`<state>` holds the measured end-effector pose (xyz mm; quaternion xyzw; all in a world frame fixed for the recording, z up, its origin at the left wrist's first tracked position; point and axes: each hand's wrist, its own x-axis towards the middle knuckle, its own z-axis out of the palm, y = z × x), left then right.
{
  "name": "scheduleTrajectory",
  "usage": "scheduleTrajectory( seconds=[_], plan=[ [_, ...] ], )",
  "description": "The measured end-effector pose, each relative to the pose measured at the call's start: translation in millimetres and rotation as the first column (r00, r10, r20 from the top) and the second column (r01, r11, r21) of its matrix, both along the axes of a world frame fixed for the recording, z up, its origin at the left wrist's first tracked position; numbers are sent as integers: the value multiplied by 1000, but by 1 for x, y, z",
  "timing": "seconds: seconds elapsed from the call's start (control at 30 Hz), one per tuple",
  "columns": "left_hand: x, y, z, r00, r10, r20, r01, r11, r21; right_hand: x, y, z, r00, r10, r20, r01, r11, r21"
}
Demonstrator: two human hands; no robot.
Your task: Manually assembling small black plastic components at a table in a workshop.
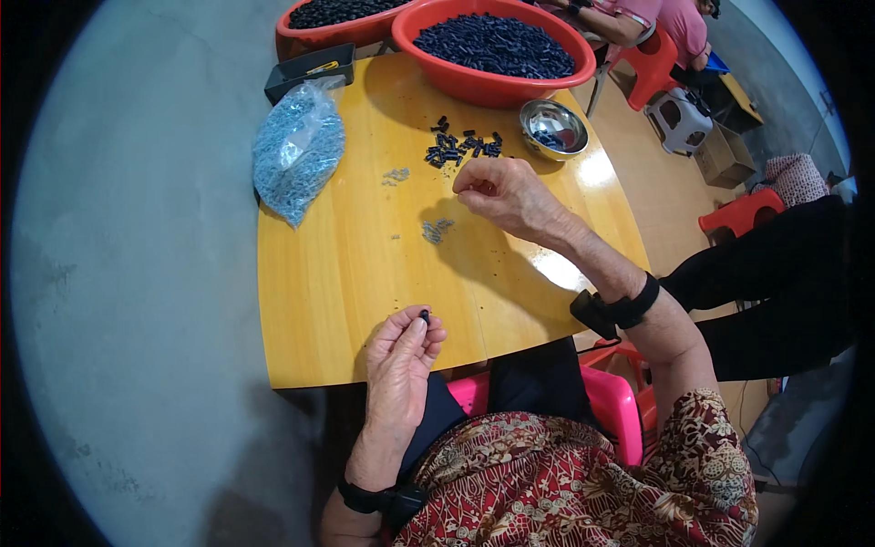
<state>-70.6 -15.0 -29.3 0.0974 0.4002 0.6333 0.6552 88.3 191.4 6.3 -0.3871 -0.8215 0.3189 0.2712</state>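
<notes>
My left hand [399,360] is over the table's near edge. Thumb and fingers pinch a small black plastic piece [425,316], its end poking up between them. Farther out, my right hand [515,199] hangs over the table with its fingers curled together; whatever they may hold is hidden. Just beyond that hand lies a loose pile of black plastic pieces [447,150]. Two little groups of small clear or grey parts, a nearer one [436,232] and a farther one [396,176], lie to its left.
At the table's [319,310] far end stands a red basin [583,77] heaped with black pieces, beside another basin [292,38]. A metal bowl [554,130] sits at right. A bag of small parts [296,150] and a dark tray [273,87] line the left edge. Other people sit beyond.
</notes>
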Motion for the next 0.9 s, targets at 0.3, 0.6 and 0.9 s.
scheduleTrajectory(
  seconds=[0.3, 0.6, 0.9],
  plan=[
    [1, -3, 1, 1000, -16, 4, 16, 1000, -7, -53, 21, -1, 995, 67, 79, -82, 974, 212],
    [1, -3, 1, 999, -28, 20, 28, 999, -27, -87, 39, -39, 972, 66, 223, -138, 937, 321],
    [-1, -3, 4, 998, -48, 27, 49, 998, -36, -78, 44, -20, 982, 23, 188, -72, 964, 256]
  ],
)
